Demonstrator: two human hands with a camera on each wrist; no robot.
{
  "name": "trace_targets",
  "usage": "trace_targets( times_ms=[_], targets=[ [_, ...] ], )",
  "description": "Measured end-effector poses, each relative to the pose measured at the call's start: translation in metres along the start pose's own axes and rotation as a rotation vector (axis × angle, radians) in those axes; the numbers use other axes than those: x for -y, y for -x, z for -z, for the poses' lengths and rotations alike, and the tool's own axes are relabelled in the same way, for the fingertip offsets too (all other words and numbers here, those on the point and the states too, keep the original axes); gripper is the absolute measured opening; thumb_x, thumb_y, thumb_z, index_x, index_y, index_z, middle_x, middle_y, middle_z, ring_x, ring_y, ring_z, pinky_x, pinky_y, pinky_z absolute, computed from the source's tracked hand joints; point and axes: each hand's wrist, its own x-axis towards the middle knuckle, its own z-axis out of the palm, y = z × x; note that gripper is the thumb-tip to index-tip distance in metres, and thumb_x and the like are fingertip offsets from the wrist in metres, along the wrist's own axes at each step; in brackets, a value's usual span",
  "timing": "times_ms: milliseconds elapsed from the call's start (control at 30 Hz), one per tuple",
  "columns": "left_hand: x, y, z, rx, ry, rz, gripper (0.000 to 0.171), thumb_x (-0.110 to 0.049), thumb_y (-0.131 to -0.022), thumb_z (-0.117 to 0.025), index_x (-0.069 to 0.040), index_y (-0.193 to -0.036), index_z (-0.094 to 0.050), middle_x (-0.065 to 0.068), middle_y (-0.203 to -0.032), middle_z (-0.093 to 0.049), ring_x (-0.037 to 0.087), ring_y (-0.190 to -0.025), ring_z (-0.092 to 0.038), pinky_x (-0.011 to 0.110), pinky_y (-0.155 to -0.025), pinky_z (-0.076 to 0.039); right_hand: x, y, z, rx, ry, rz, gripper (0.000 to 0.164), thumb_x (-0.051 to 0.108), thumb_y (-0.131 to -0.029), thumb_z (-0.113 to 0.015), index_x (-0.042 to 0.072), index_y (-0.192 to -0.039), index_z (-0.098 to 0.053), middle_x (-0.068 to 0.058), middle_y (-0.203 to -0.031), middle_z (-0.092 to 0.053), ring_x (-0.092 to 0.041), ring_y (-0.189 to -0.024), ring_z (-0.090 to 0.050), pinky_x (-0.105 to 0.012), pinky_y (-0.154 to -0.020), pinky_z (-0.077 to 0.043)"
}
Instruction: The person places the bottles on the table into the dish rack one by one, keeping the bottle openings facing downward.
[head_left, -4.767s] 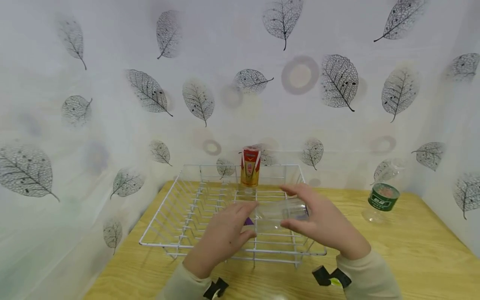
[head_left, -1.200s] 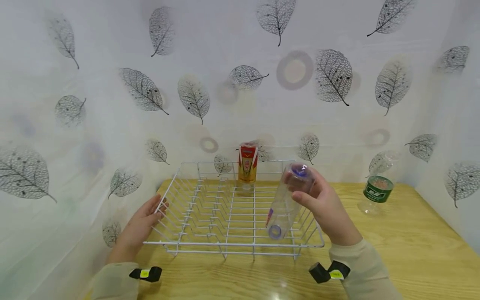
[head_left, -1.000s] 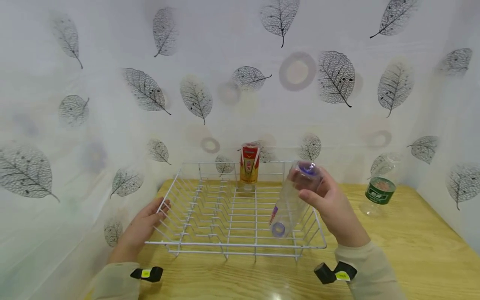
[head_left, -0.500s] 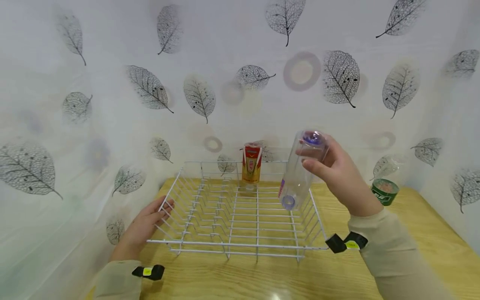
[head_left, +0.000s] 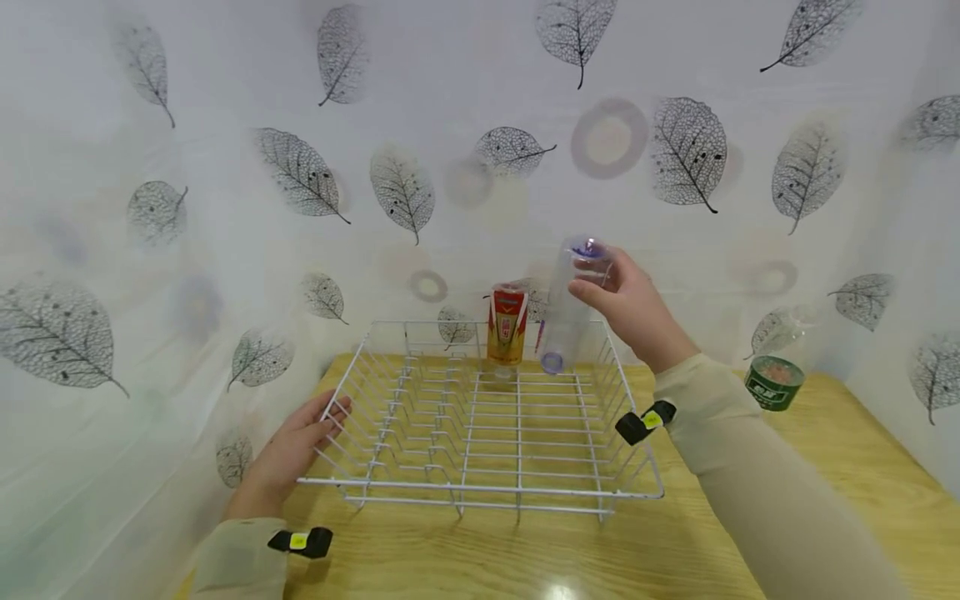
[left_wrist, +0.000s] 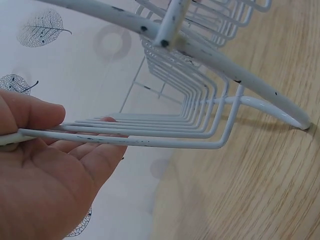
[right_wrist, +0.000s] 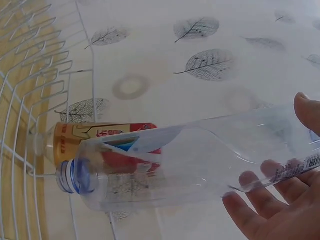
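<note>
My left hand (head_left: 288,450) holds the left rim of a white wire dish rack (head_left: 480,490). In the left wrist view its thumb lies above the wire, and its fingers (left_wrist: 102,160) reach beneath. With my right hand (head_left: 633,312) I grip a clear plastic bottle (head_left: 564,321) near its base, mouth down and slightly tilted. The bottle's bluish open neck (right_wrist: 72,176) points toward the rack's rear right part; whether it touches the wires I cannot tell. Close beside it, a red and yellow bottle (head_left: 507,329) stands upside down at the rack's back.
On the wooden table (head_left: 450,554), right of the rack, is a clear bottle with a green label (head_left: 775,383). Bent wire dividers (head_left: 442,417) run along the rack's left half. A leaf-patterned sheet (head_left: 465,183) hangs behind and at the sides.
Both hands held the clear bottle low over the rack at first. My left hand then went to the left rim. My right hand has raised the bottle and carried it toward the back.
</note>
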Motion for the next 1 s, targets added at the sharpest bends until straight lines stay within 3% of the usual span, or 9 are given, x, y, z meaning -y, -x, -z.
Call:
trace_targets(
  times_ms=[200, 467, 800, 1000],
  targets=[
    [-0.004, 0.002, 0.001, 0.005, -0.019, 0.019, 0.058, -0.002, -0.109, -0.028, 0.004, -0.16, -0.002, 0.026, -0.163, -0.018, 0.037, -0.146, -0.025, 0.015, -0.102, -0.04, -0.027, -0.025, -0.016, -0.008, 0.051, -0.104, 0.078, 0.046, -0.097, -0.066, 0.017, -0.159, -0.028, -0.003, -0.15, -0.047, -0.028, -0.14, -0.042, -0.051, -0.11, -0.04],
    [-0.005, 0.003, 0.0, 0.01, -0.026, 0.008, 0.057, -0.002, -0.109, -0.028, 0.005, -0.16, -0.003, 0.027, -0.163, -0.018, 0.038, -0.147, -0.024, 0.013, -0.101, -0.039, -0.054, -0.043, -0.037, 0.003, 0.136, -0.198, 0.08, 0.049, -0.098, -0.064, 0.012, -0.158, -0.026, -0.009, -0.151, -0.043, -0.031, -0.139, -0.041, -0.053, -0.109, -0.041],
    [-0.003, 0.001, -0.001, 0.019, -0.011, 0.003, 0.058, -0.001, -0.108, -0.028, 0.005, -0.159, -0.001, 0.028, -0.163, -0.017, 0.037, -0.146, -0.024, 0.022, -0.109, -0.037, -0.059, -0.059, -0.049, -0.013, 0.147, -0.222, 0.076, 0.047, -0.099, -0.063, 0.005, -0.153, -0.03, -0.015, -0.144, -0.045, -0.034, -0.137, -0.042, -0.052, -0.109, -0.041],
    [-0.002, 0.002, 0.0, -0.003, -0.017, 0.009, 0.058, 0.001, -0.107, -0.029, 0.006, -0.159, -0.004, 0.027, -0.163, -0.02, 0.037, -0.146, -0.026, 0.017, -0.105, -0.038, -0.064, -0.067, -0.052, -0.02, 0.139, -0.258, 0.079, 0.045, -0.099, -0.063, 0.004, -0.156, -0.025, -0.017, -0.146, -0.044, -0.035, -0.137, -0.042, -0.053, -0.111, -0.039]
  ],
)
